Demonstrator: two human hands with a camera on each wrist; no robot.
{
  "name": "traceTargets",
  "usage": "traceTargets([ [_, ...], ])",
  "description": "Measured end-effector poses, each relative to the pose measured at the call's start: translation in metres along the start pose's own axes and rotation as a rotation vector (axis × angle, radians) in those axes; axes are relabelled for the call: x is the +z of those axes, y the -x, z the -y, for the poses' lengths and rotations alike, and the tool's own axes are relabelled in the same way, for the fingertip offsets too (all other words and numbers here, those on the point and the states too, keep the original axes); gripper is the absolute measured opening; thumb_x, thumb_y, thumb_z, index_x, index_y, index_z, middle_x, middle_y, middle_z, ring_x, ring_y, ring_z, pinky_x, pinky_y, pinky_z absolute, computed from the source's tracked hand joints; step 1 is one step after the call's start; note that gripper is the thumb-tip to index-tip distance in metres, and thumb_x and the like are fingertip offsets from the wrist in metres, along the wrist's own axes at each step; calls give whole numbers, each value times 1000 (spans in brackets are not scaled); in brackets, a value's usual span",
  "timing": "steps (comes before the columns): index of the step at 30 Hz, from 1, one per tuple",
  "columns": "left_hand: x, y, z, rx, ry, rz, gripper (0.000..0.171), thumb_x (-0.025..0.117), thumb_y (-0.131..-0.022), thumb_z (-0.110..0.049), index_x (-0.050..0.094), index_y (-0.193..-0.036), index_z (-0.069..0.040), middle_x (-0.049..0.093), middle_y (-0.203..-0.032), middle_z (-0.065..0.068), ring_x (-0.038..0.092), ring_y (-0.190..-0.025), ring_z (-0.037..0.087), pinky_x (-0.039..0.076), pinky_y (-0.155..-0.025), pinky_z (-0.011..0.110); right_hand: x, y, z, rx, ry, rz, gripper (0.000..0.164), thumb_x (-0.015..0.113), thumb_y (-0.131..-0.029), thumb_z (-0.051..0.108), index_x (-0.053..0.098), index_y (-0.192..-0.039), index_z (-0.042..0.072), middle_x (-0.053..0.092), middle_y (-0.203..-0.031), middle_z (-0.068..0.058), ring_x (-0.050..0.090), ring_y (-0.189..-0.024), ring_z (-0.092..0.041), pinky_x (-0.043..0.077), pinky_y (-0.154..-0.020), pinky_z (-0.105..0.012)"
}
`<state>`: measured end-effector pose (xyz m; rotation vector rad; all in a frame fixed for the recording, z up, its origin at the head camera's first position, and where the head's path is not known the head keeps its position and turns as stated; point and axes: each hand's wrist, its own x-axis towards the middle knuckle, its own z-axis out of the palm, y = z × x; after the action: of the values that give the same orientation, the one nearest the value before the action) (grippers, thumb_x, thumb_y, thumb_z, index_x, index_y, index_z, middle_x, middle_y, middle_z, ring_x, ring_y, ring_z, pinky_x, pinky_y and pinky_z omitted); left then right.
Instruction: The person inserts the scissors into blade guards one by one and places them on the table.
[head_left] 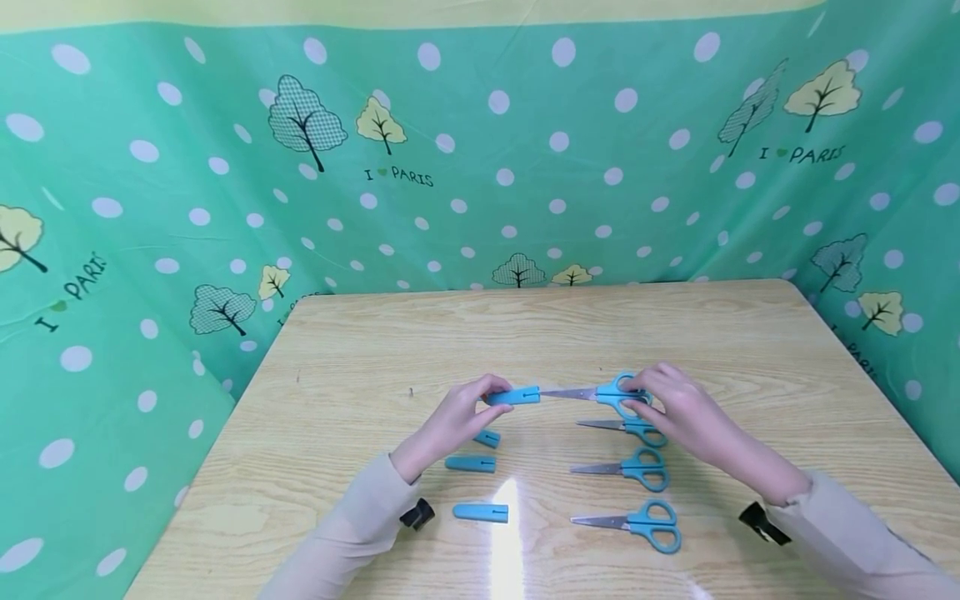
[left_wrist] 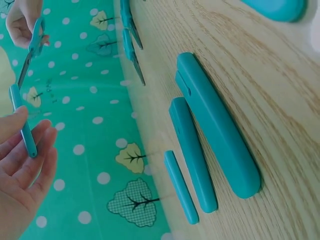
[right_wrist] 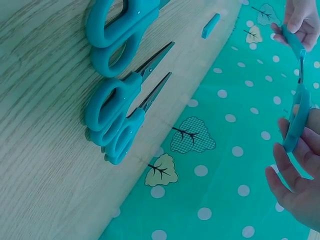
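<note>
My left hand pinches a blue scissor cover between thumb and fingers, its slotted end facing right. A pair of blue-handled scissors is held by the handles in my right hand. The blades point left, and their tips are right at the mouth of the cover. In the left wrist view the held cover lies across the fingers, in line with the blades. The right wrist view shows the scissors' handle between thumb and fingers. Both held things are raised above the table.
Three more scissors lie below my right hand, the nearest pair with blades pointing left. Three loose covers lie below my left hand, the nearest cover beside a bright reflection. The wooden table meets a green dotted curtain behind.
</note>
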<state>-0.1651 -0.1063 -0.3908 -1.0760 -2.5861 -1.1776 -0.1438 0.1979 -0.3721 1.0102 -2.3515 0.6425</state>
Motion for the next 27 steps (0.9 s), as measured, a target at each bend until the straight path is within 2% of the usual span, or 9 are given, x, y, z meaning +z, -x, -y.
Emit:
traceTargets([
  [3, 0, 0, 0, 0, -4, 2, 21, 61, -83, -10, 56, -101, -1, 63, -92, 6, 59, -82, 12, 49, -74, 20, 0, 0, 0, -7, 8, 0, 25, 74, -65, 3, 62, -87, 7, 60, -81, 1, 52, -77, -12, 45, -60, -18],
  [8, -1, 1, -3, 6, -23, 17, 21, 60, -84, -10, 56, -102, 0, 63, -92, 7, 59, -83, 13, 49, -74, 19, 0, 0, 0, -35, 19, -9, 15, 68, -76, 16, 63, -86, 6, 60, -80, 0, 53, -76, -13, 47, -59, -22],
  [13, -1, 2, -4, 10, -60, 25, 21, 60, -83, -10, 57, -102, 0, 63, -92, 6, 59, -84, 12, 49, -73, 18, 0, 0, 0, -45, 32, -3, 15, 71, -73, 12, 63, -85, 6, 60, -80, 0, 53, -76, -13, 48, -60, -22],
  [15, 0, 2, -5, 20, -79, 27, 21, 61, -83, -9, 57, -101, 1, 63, -93, 6, 59, -84, 13, 49, -73, 19, 1, -1, 0, -55, 32, -6, 14, 68, -77, 17, 63, -85, 6, 60, -80, 0, 53, -76, -13, 48, -60, -22],
  [19, 1, 2, -8, 44, -119, 31, 21, 61, -83, -9, 57, -101, 1, 63, -94, 7, 59, -85, 13, 49, -74, 18, 3, -1, 0, -91, 29, -22, 31, 50, -88, 33, 64, -85, 6, 61, -78, 1, 52, -75, -13, 47, -60, -21],
  [21, 2, 2, -9, 53, -136, 31, 22, 61, -83, -9, 57, -102, 1, 63, -94, 7, 60, -85, 13, 49, -74, 18, 4, -1, 0, -108, 26, -30, 38, 43, -91, 37, 64, -85, 5, 61, -78, 1, 52, -74, -13, 46, -60, -21],
  [27, 4, 3, -11, 68, -143, 36, 22, 61, -83, -9, 56, -103, 0, 63, -93, 6, 60, -84, 13, 49, -73, 17, 6, -2, 3, -123, 25, -37, 45, 35, -92, 39, 64, -85, 6, 62, -78, 1, 52, -75, -14, 46, -60, -24],
])
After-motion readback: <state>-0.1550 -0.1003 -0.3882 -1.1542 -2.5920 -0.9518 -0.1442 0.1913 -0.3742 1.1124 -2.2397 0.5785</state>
